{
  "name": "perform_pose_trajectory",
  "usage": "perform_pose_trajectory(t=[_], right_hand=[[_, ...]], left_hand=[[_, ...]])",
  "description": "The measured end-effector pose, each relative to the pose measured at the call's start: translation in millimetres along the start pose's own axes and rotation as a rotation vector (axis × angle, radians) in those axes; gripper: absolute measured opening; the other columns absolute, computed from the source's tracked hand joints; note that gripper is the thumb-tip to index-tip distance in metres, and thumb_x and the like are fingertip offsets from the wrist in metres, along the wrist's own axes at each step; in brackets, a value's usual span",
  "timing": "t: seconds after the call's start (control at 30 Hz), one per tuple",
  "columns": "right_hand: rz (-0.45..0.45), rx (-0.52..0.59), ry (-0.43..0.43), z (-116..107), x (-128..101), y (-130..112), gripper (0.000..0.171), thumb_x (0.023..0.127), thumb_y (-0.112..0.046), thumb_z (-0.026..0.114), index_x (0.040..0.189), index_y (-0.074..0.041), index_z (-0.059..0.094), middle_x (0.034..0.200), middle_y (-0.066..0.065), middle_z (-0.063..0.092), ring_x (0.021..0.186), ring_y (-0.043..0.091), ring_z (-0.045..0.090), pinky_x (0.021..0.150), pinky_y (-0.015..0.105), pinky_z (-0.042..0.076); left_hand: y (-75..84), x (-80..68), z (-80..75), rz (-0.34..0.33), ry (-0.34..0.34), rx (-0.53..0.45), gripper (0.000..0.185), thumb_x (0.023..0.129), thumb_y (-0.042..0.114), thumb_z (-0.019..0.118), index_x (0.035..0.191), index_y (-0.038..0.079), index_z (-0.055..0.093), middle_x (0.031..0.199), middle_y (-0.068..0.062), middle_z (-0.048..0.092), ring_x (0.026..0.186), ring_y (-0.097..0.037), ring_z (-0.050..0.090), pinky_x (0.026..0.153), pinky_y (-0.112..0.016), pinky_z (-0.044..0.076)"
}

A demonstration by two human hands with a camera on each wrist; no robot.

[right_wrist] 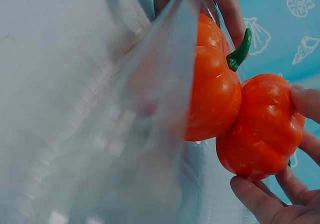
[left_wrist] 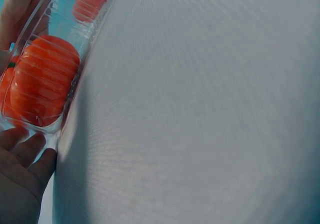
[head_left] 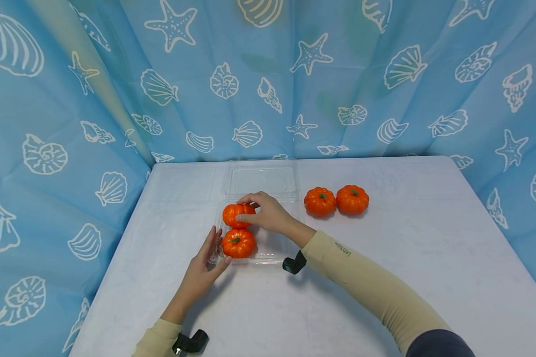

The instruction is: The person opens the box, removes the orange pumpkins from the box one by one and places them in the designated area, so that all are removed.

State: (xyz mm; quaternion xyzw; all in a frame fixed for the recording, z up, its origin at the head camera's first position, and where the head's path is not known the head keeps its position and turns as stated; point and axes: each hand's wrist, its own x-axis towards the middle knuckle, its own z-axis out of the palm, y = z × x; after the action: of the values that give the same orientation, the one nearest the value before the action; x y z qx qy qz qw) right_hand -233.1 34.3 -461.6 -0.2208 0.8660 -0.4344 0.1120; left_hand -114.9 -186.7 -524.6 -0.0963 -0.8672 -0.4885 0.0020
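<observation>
A clear plastic clamshell box lies with its lid folded back toward the curtain. Inside its left half, my right hand grips a small orange pumpkin between thumb and fingers. The right wrist view shows this pumpkin tilted on its side, against a second pumpkin with a green stem. That second pumpkin sits in the front left corner of the box. With fingers extended, my left hand rests around that corner, the thumb by the front wall.
Two more orange pumpkins stand side by side on the white table, right of the box. A blue curtain with shell prints hangs behind and at the sides. Black wrist cameras hang beneath the forearms.
</observation>
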Motion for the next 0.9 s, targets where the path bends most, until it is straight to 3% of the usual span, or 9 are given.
perform_pose_trajectory(t=[0.33,0.6,0.9], right_hand=[[0.005,0.054,-0.022,-0.5,-0.9,3.4,0.041,0.093,-0.032,0.076,0.13,-0.018,0.068,0.134,0.007,0.059,0.12,0.028,0.059,0.1,0.041,0.054],[-0.061,0.051,-0.032,-0.7,-3.4,6.4,0.04,0.094,-0.029,0.076,0.132,-0.02,0.067,0.135,0.008,0.056,0.121,0.029,0.058,0.102,0.045,0.052],[-0.096,0.062,-0.025,-3.0,-7.5,8.7,0.037,0.092,-0.023,0.078,0.129,-0.021,0.069,0.133,0.005,0.053,0.121,0.023,0.055,0.101,0.039,0.053]], left_hand=[[1.3,-0.5,-0.7,0.004,-0.001,0.003,0.088,0.097,0.029,0.072,0.164,0.012,0.019,0.162,-0.007,0.036,0.147,-0.027,0.036,0.118,-0.052,0.027],[-1.3,0.3,0.4,-0.004,-0.005,0.007,0.086,0.097,0.031,0.071,0.164,0.013,0.019,0.162,-0.006,0.036,0.147,-0.026,0.036,0.118,-0.052,0.026],[0.0,0.3,0.7,-0.014,-0.003,0.015,0.089,0.096,0.03,0.072,0.164,0.014,0.017,0.162,-0.005,0.036,0.147,-0.027,0.036,0.118,-0.051,0.028]])
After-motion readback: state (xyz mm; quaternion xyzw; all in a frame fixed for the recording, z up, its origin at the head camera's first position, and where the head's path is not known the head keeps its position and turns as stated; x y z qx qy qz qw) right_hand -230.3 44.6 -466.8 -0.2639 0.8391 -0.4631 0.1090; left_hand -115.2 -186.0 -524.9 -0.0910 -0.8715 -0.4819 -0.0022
